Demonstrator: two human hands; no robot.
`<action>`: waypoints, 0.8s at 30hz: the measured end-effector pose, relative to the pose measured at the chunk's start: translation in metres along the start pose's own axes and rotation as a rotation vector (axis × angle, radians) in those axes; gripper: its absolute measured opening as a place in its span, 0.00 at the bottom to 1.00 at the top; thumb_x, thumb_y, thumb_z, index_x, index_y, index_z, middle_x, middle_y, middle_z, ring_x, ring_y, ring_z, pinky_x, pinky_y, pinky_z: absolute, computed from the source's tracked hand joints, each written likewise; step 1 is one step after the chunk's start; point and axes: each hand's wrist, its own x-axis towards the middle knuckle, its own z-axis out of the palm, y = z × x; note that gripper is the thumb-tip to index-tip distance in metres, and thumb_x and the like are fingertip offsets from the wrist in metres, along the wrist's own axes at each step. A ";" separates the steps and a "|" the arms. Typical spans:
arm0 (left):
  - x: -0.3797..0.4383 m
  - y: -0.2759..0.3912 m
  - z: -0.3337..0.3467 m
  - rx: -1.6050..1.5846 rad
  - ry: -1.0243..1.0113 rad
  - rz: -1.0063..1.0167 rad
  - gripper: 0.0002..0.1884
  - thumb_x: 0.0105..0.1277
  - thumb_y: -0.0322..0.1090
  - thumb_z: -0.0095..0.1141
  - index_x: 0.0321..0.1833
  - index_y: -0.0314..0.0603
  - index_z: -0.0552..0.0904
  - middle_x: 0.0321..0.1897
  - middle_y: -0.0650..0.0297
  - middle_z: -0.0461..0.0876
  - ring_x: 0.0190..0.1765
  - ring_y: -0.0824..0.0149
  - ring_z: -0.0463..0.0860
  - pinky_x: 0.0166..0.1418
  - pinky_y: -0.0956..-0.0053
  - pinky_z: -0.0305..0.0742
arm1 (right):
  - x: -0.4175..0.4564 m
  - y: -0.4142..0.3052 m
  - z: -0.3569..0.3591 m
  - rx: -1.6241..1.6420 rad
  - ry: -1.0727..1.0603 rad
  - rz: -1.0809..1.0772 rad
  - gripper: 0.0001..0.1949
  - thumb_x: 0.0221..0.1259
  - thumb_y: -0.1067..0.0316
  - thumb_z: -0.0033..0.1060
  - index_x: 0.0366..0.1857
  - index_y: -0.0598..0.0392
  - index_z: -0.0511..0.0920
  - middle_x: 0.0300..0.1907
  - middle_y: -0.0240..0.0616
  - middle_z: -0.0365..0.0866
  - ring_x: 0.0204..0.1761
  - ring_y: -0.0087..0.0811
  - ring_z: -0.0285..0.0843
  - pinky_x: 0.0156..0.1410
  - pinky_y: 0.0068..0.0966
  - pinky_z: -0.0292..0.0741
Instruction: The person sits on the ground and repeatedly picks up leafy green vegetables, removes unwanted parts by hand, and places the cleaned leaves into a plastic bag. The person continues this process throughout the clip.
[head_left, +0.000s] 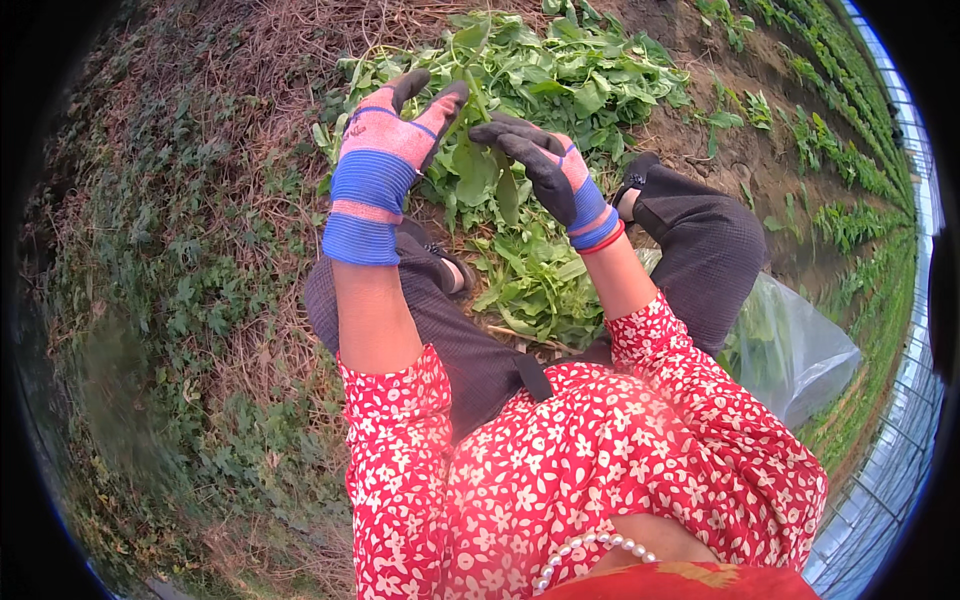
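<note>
Both hands wear pink and blue knit gloves with dark coated fingers. My left hand (405, 120) is raised over the greens, its thumb and fingertips near the upper part of a leafy green stem (477, 94); whether they touch it is unclear. My right hand (544, 161) is at the lower part of that stem, fingers bent around it, with broad leaves hanging below. A large heap of cut leafy greens (592, 79) lies on the ground beyond the hands. A smaller pile of greens (544, 285) lies between my legs.
A clear plastic bag (802, 352) with greens inside stands beside my right leg. Dry stems and creeping vines (210, 262) cover the ground at left. Rows of growing plants (855, 165) run along bare soil at right, beside a greenhouse-like structure (911, 300). My shoes flank the pile.
</note>
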 end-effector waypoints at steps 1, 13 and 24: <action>0.000 -0.007 0.003 0.002 -0.070 0.020 0.33 0.55 0.53 0.65 0.59 0.40 0.75 0.51 0.50 0.79 0.56 0.56 0.77 0.60 0.66 0.71 | -0.003 -0.013 0.001 0.024 -0.009 0.035 0.14 0.66 0.65 0.47 0.48 0.56 0.81 0.49 0.38 0.81 0.59 0.35 0.72 0.64 0.29 0.66; -0.025 -0.025 0.047 -0.431 -0.142 0.136 0.23 0.59 0.37 0.63 0.54 0.29 0.76 0.42 0.57 0.83 0.40 0.72 0.81 0.44 0.80 0.77 | -0.043 -0.071 -0.034 -0.254 -0.115 -0.026 0.12 0.59 0.65 0.58 0.45 0.56 0.81 0.46 0.43 0.81 0.47 0.36 0.79 0.55 0.28 0.73; -0.032 -0.015 0.055 -0.165 -0.149 0.088 0.25 0.59 0.45 0.61 0.54 0.33 0.77 0.41 0.51 0.83 0.44 0.62 0.83 0.49 0.72 0.75 | 0.024 -0.027 -0.060 -0.118 -0.318 0.051 0.18 0.53 0.58 0.68 0.42 0.59 0.79 0.38 0.40 0.84 0.41 0.26 0.80 0.50 0.27 0.75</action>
